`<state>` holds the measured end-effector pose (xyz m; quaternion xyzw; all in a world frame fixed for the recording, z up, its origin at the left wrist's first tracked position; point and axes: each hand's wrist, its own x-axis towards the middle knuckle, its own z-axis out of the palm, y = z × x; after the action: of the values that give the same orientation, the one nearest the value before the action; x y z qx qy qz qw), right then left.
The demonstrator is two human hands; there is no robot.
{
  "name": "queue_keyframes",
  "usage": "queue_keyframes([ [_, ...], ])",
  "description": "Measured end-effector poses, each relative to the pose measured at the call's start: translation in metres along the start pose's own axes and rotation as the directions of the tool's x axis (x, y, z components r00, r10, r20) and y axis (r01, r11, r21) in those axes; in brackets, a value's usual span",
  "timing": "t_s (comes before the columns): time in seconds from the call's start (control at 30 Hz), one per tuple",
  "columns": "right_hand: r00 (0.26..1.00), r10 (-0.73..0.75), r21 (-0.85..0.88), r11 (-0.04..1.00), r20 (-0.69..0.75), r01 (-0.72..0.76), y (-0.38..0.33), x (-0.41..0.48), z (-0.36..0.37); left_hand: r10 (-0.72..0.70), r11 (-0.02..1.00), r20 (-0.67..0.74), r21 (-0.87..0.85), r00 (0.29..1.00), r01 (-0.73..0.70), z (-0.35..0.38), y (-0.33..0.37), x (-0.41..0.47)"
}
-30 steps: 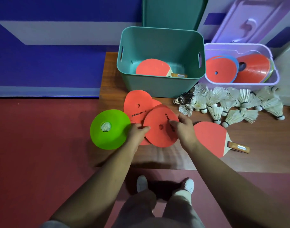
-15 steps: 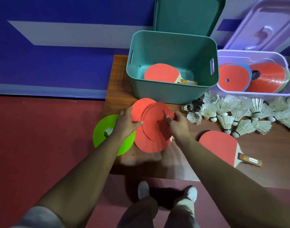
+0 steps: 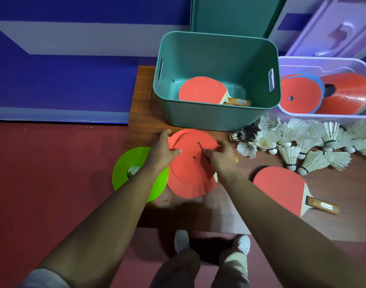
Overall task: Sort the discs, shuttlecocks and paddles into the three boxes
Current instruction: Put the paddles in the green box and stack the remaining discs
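Right, both my hands are on the orange discs (image 3: 190, 179). My left hand (image 3: 163, 146) pinches the stack's left rim with the thumb on top, and my right hand (image 3: 219, 156) curls over its right rim, so the hands sit apart with the stack clamped between them.

The stack lies near the left edge of the surface (image 3: 188, 213), just in front of the teal box (image 3: 198, 119). Its discs are not squared, and the lowest one pokes out on the near side.

I judge the step to be gathering these into one pile for the lilac box (image 3: 323, 118) at the far right corner, where other discs (image 3: 298, 98) already lie. To do it well I'd nudge the rims flush first, then get my fingers under the lowest disc. They look thin and slick and could fan out or slip as I lift.

The green disc (image 3: 124, 175), just beside the stack, hangs over the left edge. It wants collecting too, before an elbow knocks it off.

The carry goes over the shuttlecocks (image 3: 302, 140) and past the loose paddle (image 3: 279, 188), so I'd lift high enough to clear them.
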<state>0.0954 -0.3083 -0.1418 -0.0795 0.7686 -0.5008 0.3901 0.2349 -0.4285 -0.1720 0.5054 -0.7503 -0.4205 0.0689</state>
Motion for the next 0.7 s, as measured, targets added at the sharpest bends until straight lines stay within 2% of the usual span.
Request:
queue_keyframes([
  [0.1,0.998,-0.054,0.016,0.998,0.040,0.053,-0.006,-0.006,-0.015,-0.006,0.986,0.015,-0.165,1.000,0.009,-0.003,0.014,-0.001],
  [0.27,0.990,-0.099,0.217,0.973,0.098,0.076,-0.023,-0.025,-0.057,0.064,0.931,0.092,-0.365,0.994,-0.026,-0.013,0.035,-0.014],
  [0.4,0.981,-0.016,0.387,0.920,0.195,-0.061,-0.033,-0.037,-0.073,0.062,0.818,0.188,-0.573,0.980,0.058,-0.009,0.055,-0.044],
  [0.47,0.975,0.067,0.359,0.922,0.214,-0.142,-0.033,-0.041,-0.074,0.031,0.784,0.235,-0.608,0.971,0.122,-0.001,0.061,-0.062],
  [0.53,0.956,0.145,0.294,0.930,0.257,-0.220,-0.030,-0.049,-0.076,-0.028,0.779,0.213,-0.608,0.977,0.155,0.008,0.060,-0.078],
  [0.63,0.921,0.199,0.288,0.909,0.335,-0.301,-0.020,-0.063,-0.076,-0.122,0.718,0.154,-0.669,0.981,0.194,0.015,0.049,-0.097],
  [0.7,0.916,0.214,0.315,0.892,0.340,-0.325,-0.011,-0.074,-0.072,-0.115,0.730,0.165,-0.655,0.980,0.196,0.015,0.041,-0.108],
])
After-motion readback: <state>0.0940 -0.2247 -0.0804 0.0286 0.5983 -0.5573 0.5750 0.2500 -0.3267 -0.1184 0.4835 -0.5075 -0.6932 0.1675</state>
